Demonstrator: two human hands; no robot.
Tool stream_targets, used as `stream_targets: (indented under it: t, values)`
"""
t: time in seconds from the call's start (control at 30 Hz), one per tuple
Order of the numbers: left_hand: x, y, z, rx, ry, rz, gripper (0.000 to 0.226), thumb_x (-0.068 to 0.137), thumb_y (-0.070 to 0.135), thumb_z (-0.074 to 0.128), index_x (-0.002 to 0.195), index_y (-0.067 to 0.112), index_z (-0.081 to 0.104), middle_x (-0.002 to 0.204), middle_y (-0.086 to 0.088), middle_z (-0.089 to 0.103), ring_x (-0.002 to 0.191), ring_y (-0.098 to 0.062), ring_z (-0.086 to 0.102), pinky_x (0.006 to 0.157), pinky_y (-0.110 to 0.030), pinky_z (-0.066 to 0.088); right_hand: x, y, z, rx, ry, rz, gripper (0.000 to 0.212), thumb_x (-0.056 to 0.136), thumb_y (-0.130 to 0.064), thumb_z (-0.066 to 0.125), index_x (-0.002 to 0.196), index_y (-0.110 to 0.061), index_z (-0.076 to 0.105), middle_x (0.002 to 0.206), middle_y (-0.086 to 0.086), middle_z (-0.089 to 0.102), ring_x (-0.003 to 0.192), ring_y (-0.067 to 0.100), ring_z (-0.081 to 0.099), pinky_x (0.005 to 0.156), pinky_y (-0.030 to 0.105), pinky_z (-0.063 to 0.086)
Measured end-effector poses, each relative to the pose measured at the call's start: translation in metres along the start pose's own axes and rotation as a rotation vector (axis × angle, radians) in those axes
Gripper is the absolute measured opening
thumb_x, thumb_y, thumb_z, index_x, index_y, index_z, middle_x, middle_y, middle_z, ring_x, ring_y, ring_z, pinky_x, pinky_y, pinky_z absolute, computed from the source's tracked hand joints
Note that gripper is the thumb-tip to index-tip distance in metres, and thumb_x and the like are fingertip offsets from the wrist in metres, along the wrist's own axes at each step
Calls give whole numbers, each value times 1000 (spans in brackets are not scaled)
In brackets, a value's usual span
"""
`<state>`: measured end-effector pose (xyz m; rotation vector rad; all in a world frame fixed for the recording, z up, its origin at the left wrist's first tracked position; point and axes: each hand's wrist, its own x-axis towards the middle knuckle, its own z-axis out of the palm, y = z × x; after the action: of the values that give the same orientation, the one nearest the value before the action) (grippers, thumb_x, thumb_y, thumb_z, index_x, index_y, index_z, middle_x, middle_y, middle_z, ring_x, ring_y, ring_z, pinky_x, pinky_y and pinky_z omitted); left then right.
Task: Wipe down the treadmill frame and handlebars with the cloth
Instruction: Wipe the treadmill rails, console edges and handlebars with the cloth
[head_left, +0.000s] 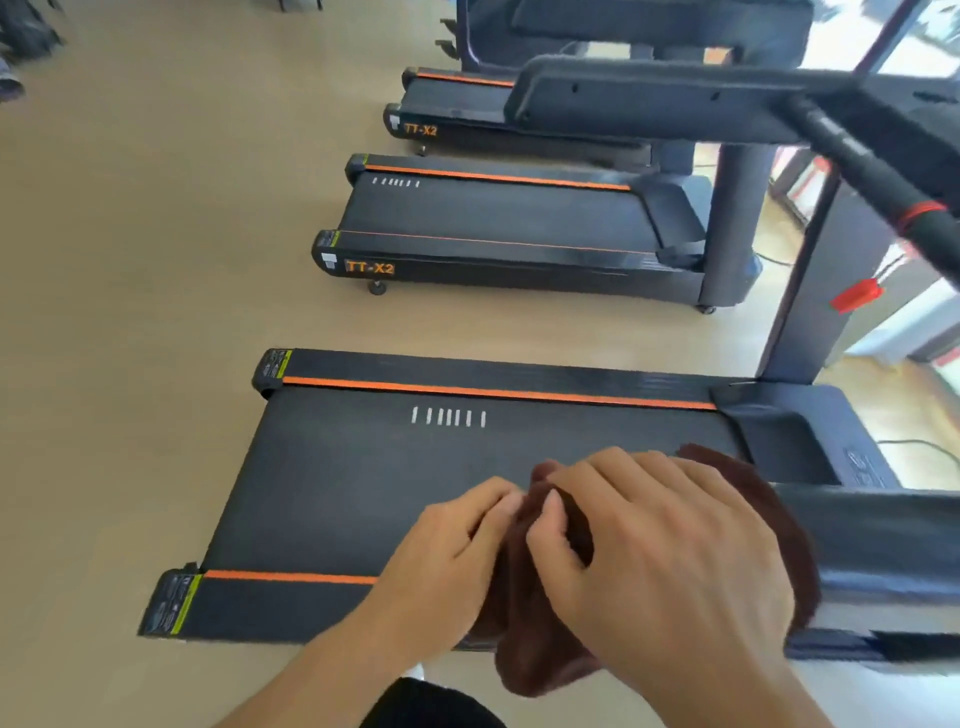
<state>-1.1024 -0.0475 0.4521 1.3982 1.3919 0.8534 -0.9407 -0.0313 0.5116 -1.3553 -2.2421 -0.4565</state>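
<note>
Right now both hands hold the brown cloth (545, 613) over the treadmill (467, 467). The left hand (441, 561) pinches one edge; the right hand (660, 545) grips the bunch. The handlebar (878, 540) lies just right of the cloth, long way sideways, nearest the right hand.

Both forearms come in from bottom of frame, bare, angled up and toward each other, hands meeting mid-frame. Left hand (447, 551): back of hand up, fingers curled, fingertips pinching the cloth (540, 649) at its near edge. Right hand (665, 561): larger in view, back up, four fingers spread flat over the top of the cloth, thumb tucked in pinching a fold. Fingertips of the two hands almost touch.
</note>
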Motion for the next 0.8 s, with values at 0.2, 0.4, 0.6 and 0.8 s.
stream_targets:
  t: [0.2,0.4,0.6,0.8]
  values:
    - [25,18,-27,28,-320,-3,31,106,43,41,110,28,68,99,4,73,92,-15,69,87,-45,56,1,-13,9,55,115,72,24,88,-30,59,66,-26,68,76,-9,71,69,18,66,78,32,47]
    - [47,63,-10,-28,-440,89,44,108,16,42,105,53,66,116,38,67,105,25,56,92,0,39,-11,4,-3,198,237,251,16,88,-28,67,81,-23,80,89,-7,75,80,16,71,85,36,53]
    - [85,103,24,17,-733,110,39,108,31,36,110,44,73,113,16,75,113,-5,66,106,-32,46,-25,41,-11,193,352,407,23,87,-21,58,86,-12,80,93,-1,76,83,18,70,89,35,52]
    - [115,127,62,239,-872,227,36,109,37,30,117,42,65,111,24,71,104,12,61,85,-7,43,-32,75,-18,194,363,569,30,90,-18,47,87,-9,77,89,-2,74,82,21,67,84,41,49]
